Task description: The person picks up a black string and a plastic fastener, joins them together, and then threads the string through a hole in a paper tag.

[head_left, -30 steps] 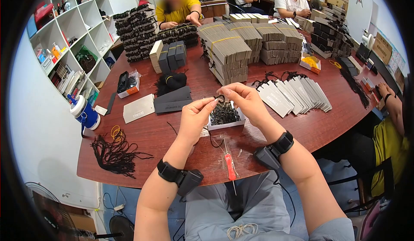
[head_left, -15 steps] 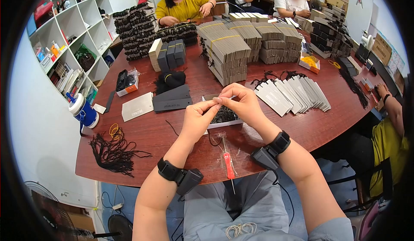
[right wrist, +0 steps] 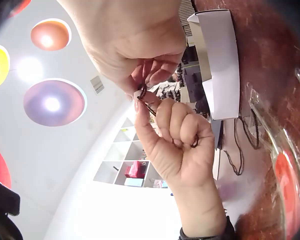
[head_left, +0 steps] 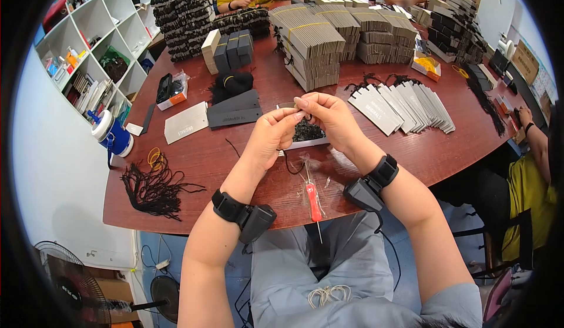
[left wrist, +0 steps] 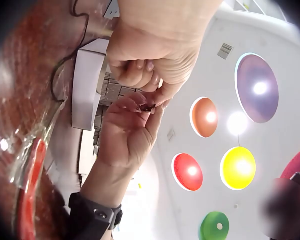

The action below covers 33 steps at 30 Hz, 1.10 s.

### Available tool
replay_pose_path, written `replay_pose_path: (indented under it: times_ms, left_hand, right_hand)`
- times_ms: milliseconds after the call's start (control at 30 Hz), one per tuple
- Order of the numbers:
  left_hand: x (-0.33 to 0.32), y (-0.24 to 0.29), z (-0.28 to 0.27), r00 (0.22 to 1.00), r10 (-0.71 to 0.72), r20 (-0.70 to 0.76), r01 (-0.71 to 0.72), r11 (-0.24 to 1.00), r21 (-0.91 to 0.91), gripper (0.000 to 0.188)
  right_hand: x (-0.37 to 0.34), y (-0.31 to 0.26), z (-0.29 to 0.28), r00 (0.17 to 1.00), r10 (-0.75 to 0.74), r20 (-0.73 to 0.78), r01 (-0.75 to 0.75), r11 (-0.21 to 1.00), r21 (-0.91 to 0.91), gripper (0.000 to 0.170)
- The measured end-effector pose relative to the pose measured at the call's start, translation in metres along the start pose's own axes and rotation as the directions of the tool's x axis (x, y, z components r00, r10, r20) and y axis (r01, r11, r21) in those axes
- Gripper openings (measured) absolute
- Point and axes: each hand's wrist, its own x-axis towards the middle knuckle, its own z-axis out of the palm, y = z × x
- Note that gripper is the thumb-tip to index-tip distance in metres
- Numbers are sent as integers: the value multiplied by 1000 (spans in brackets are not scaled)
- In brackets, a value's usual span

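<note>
Black thin cord (right wrist: 142,91): looped, between both hands, above the reddish wooden counter (head_left: 405,163)
Left hand (head_left: 270,139): fingers pinching cord
Right hand (head_left: 333,122): fingers grasping its loop
Loop: might slip open if either pinch loosens

It's bright in here, lit from above: a round ceiling light (left wrist: 238,123) burns to plain white, and the pale wall (right wrist: 90,215) washes out. Glare spots the glossy table (left wrist: 20,95) and the clear wrapper (left wrist: 17,170). The head view looks fairly crisp, though its corners go black and straight lines bow; in the right wrist view, the black cord (right wrist: 142,91) is soft-edged.
</note>
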Motion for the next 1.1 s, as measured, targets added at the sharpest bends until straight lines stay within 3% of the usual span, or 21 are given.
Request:
replay_pose_path:
  times_ms: [167, 233, 467, 1033, 1100]
  left_hand:
    - [-2, 2, 2, 1000, 4, 27, -6, 998, 63, 8]
    - [-3, 4, 3, 999, -17, 43, 18, 999, -27, 10]
    - [1, -3, -2, 997, -13, 80, 21, 995, -94, 13]
    - [-2, 2, 1, 999, -39, -17, 40, 998, 57, 14]
    - [-3, 3, 1, 999, -27, -34, 29, 998, 48, 14]
  right_hand:
    - [-1, 0, 1, 1000, 26, -16, -26, 999, 21, 13]
    - [-1, 0, 1, 999, 25, -20, -25, 1000, 13, 13]
    - [0, -1, 0, 999, 35, -35, -34, 998, 45, 14]
    - [1, 1, -1, 1000, -5, -20, 7, 998, 65, 12]
    - [2, 1, 0, 980, -196, 15, 197, 974, -113, 14]
